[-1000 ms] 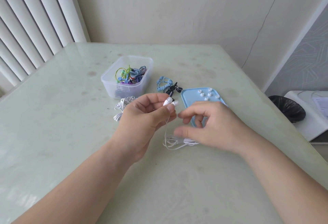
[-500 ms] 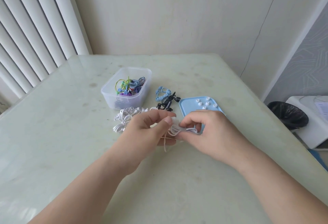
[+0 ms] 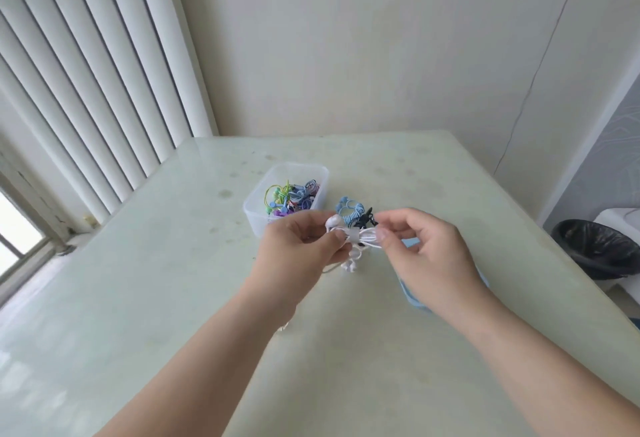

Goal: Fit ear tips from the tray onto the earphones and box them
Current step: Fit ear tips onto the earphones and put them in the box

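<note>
Holding up one white earphone bundle (image 3: pixel 369 236) over the middle of the table (image 3: pixel 166 298), stretched level between the two hands; pinching its left end with the left hand (image 3: pixel 301 253), thumb and curled fingers closed on the cord, with one white earbud (image 3: pixel 334 221) poking up above the thumb; pinching the right end with the right hand (image 3: pixel 433 253), thumb and forefinger closed on the loops, the other fingers curling loosely behind; trailing more white cord below the left fingers, too tangled to tell whether it is touching the table.

Counting now: one clear box (image 3: pixel 254 215) sitting toward the far edge, just beyond the left hand, holding a heap of coloured earphones too knotted to count; one set of blue coiled earphones (image 3: pixel 348 209) lying beside the box on its right; one set of black earphones (image 3: pixel 366 220) touching the blue set, just behind the bundle; one blue tray (image 3: pixel 417 300) lying toward the right edge, mostly hidden under the right hand and wrist, so no counting its ear tips.

Seeing one black bin (image 3: pixel 595 249) standing beyond the right edge.
</note>
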{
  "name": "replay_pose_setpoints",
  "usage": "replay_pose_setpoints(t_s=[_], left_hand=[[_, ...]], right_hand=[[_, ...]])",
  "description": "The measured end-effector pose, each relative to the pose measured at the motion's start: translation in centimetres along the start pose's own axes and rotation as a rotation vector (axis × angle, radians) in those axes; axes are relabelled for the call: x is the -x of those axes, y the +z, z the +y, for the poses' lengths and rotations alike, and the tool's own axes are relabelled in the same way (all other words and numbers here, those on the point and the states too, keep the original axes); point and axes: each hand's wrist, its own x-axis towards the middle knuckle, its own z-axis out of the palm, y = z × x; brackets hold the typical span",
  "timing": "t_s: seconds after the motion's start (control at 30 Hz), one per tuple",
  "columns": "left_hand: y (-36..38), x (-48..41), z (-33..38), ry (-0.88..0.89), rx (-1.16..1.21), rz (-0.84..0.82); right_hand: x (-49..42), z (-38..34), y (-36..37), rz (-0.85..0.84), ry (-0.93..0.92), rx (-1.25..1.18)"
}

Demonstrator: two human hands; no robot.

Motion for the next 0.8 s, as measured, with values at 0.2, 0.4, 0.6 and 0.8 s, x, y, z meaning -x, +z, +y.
replay_pose_setpoints(t_s=[0.2, 0.4, 0.6, 0.8], left_hand=[[-4.1, -6.4, 4.2, 0.129, -0.216, 0.227], [-6.3, -11.3, 3.3, 0.192, -0.983, 0.255], [-5.8, -11.1, 3.1, 0.151, -1.299, 0.068], [-5.6, -9.6, 3.5, 0.166, -1.364, -0.037]], right_hand=[[-4.7, -2.7, 2.0, -0.026, -0.006, -0.046], [-6.3, -2.3, 4.1, -0.098, 0.048, -0.111], [-6.1, -2.6, 4.8, -0.150, 0.056, -0.122], [-5.1, -2.9, 4.3, -0.187, 0.143, -0.077]])
